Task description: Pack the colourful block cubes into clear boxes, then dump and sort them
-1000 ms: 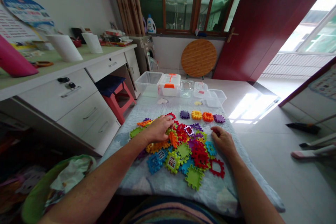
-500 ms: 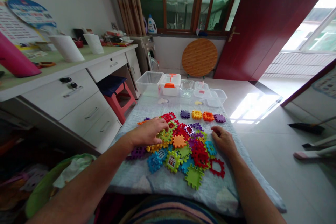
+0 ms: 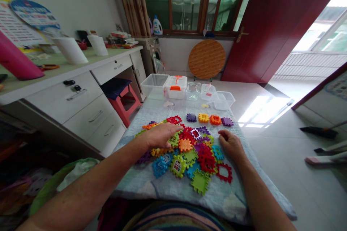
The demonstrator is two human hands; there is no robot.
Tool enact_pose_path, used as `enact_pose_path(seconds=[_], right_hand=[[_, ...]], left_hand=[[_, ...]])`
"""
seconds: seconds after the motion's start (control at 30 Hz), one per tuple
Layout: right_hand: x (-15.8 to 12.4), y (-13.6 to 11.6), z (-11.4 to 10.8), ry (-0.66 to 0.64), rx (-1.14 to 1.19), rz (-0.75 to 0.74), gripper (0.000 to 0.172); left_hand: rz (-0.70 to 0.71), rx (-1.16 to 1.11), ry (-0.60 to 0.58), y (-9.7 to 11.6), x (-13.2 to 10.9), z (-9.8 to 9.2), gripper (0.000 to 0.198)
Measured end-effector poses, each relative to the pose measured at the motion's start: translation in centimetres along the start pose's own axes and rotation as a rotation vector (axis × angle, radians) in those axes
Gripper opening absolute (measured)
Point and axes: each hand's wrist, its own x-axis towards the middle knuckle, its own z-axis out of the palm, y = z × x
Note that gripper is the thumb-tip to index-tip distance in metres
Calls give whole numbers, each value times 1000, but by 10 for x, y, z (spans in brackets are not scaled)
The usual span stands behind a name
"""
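A heap of square interlocking plastic building tiles, among them a peach tile (image 3: 185, 145), a red frame tile (image 3: 224, 172) and a lime tile (image 3: 200, 182), lies on the cloth-covered table (image 3: 151, 187). My left hand (image 3: 162, 134) hovers over the left part of the heap, fingers stretched to the right and thumb apart below. It touches or nearly touches a green window tile (image 3: 173, 140) and hides some pieces. To the right of the heap my right hand (image 3: 230, 142) rests on the cloth, its fingers loosely bent and holding nothing visible.
Beyond the heap, a dark purple tile (image 3: 191, 117), a yellow tile (image 3: 203, 117), an orange tile (image 3: 215, 120) and a purple tile (image 3: 227, 121) form a row. Clear plastic boxes, including an orange-latched box (image 3: 176, 92), line the far edge. A red stool (image 3: 124, 104) stands left.
My left hand has moved right across the heap, and its fingers have stretched out. My right hand stays in the same place.
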Motion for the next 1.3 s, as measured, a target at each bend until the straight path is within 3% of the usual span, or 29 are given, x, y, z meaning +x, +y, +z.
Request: enact_pose_path(seconds=[0.33, 0.83, 1.13, 1.3], right_hand=[[0, 3, 1, -12, -10, -20, 35], [2, 6, 2, -13, -20, -28, 35], [1, 2, 0, -12, -29, -16, 36], [0, 0, 0, -4, -27, -10, 35]], left_hand=[[3, 38, -57, 0, 10, -14, 50], [46, 43, -168, -6, 24, -12, 52], [42, -36, -73, -2, 8, -26, 46], [-55, -120, 79, -31, -4, -38, 45]])
